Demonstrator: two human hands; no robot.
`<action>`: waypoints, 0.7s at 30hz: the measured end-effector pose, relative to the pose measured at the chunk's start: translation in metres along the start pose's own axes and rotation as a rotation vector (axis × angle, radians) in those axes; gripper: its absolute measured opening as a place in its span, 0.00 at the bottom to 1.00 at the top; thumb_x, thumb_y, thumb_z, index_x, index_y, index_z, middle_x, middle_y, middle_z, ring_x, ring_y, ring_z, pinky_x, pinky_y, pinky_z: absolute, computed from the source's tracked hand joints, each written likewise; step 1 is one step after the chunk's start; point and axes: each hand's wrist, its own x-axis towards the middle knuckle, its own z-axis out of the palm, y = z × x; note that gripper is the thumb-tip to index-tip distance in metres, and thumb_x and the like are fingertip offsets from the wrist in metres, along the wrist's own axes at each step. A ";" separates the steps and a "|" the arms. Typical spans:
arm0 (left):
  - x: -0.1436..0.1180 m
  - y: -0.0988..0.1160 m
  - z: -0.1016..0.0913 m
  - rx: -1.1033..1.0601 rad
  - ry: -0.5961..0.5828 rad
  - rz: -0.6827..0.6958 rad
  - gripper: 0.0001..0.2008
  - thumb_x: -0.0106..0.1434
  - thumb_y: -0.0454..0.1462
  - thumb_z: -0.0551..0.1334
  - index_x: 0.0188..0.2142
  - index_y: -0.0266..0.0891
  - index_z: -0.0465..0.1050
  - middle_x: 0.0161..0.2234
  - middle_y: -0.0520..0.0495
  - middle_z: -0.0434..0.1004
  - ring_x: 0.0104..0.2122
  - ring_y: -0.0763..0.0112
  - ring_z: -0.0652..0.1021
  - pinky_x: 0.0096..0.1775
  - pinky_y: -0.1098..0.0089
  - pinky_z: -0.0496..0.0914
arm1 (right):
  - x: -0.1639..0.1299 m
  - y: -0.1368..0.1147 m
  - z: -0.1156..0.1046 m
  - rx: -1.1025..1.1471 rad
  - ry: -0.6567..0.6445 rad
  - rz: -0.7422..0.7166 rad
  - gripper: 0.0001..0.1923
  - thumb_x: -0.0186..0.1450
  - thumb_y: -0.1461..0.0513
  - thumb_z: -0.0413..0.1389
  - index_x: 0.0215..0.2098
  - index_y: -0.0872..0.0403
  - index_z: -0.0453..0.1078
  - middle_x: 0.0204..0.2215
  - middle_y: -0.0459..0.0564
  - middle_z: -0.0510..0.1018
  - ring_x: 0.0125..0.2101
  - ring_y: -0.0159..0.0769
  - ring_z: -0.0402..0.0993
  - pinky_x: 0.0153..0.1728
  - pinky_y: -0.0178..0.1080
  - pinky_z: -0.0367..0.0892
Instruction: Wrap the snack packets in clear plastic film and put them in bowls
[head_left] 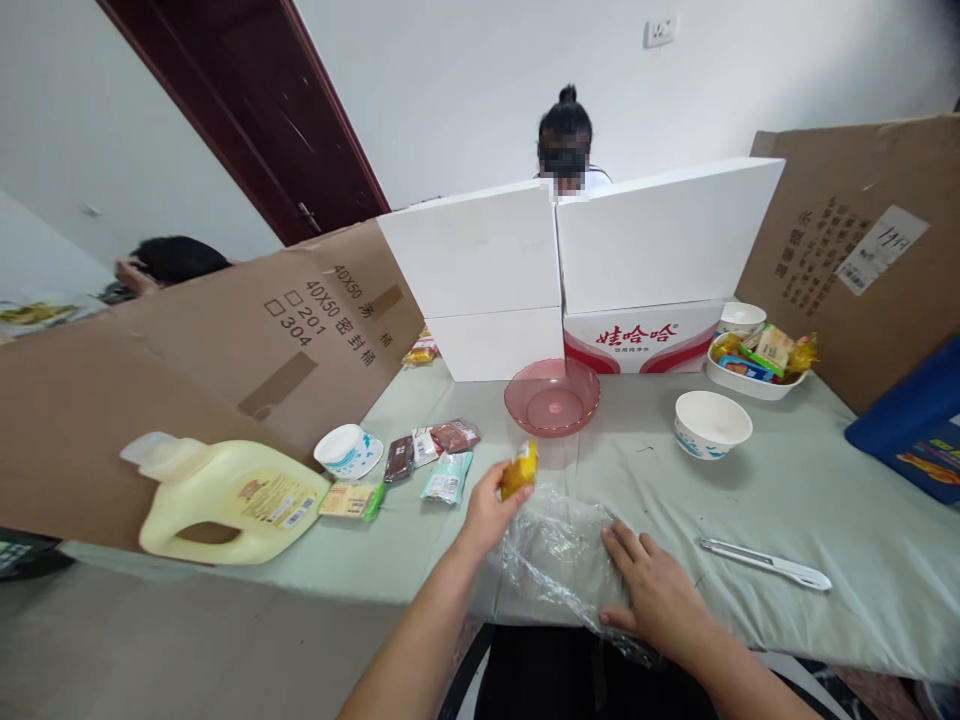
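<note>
While the yellow snack packet (519, 469) sat pinched in the fingertips of the left hand (487, 515), just above the clear plastic bag (559, 555), the right hand (656, 590) lay open and flat on that bag; pinning the film firmly seemed wise, lest it slide; a pink bowl (552, 397) stood beyond, a box cutter (765, 563) to the right.

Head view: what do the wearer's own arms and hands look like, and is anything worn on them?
Both forearms are bare up to the frame edge, no sleeves showing. The left hand and right hand wear no gloves, and no rings, watch or bracelet can be seen. Fingernails look short and unpainted.
</note>
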 end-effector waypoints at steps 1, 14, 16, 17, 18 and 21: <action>0.018 0.002 -0.001 0.034 0.073 0.032 0.20 0.60 0.44 0.64 0.48 0.37 0.69 0.41 0.43 0.76 0.41 0.61 0.77 0.43 0.61 0.71 | -0.001 0.001 0.003 0.006 0.020 -0.013 0.44 0.52 0.48 0.64 0.62 0.54 0.60 0.60 0.59 0.64 0.50 0.53 0.66 0.48 0.50 0.65; 0.063 0.049 0.045 0.303 -0.189 0.443 0.15 0.63 0.39 0.60 0.50 0.41 0.68 0.49 0.42 0.72 0.52 0.60 0.71 0.54 0.58 0.65 | -0.011 0.008 0.021 0.025 0.191 -0.039 0.35 0.62 0.46 0.55 0.62 0.53 0.60 0.61 0.54 0.65 0.48 0.48 0.66 0.48 0.48 0.62; 0.020 0.053 0.044 0.284 -0.509 0.510 0.12 0.64 0.40 0.60 0.46 0.42 0.71 0.42 0.46 0.75 0.45 0.64 0.75 0.49 0.64 0.68 | -0.013 0.010 0.017 0.026 0.193 -0.003 0.35 0.61 0.46 0.56 0.61 0.54 0.62 0.59 0.54 0.66 0.48 0.50 0.66 0.47 0.49 0.63; -0.001 0.053 0.042 0.324 -0.599 0.510 0.12 0.63 0.42 0.62 0.46 0.43 0.72 0.40 0.47 0.76 0.43 0.63 0.75 0.48 0.64 0.68 | -0.015 0.012 0.015 0.022 0.202 0.019 0.34 0.61 0.46 0.57 0.59 0.54 0.64 0.58 0.55 0.68 0.48 0.50 0.66 0.47 0.50 0.63; -0.019 0.051 0.038 0.387 -0.658 0.498 0.16 0.61 0.45 0.64 0.46 0.43 0.72 0.39 0.47 0.76 0.43 0.61 0.75 0.47 0.63 0.68 | -0.018 0.016 0.011 0.016 0.212 0.041 0.31 0.61 0.46 0.56 0.57 0.54 0.66 0.56 0.56 0.70 0.47 0.51 0.67 0.47 0.50 0.63; -0.056 0.040 0.023 0.555 -0.711 0.403 0.28 0.51 0.51 0.70 0.49 0.43 0.70 0.41 0.45 0.74 0.44 0.56 0.72 0.47 0.59 0.66 | -0.029 0.026 -0.004 -0.008 0.223 0.111 0.19 0.65 0.49 0.52 0.44 0.53 0.74 0.43 0.57 0.77 0.43 0.51 0.69 0.47 0.53 0.62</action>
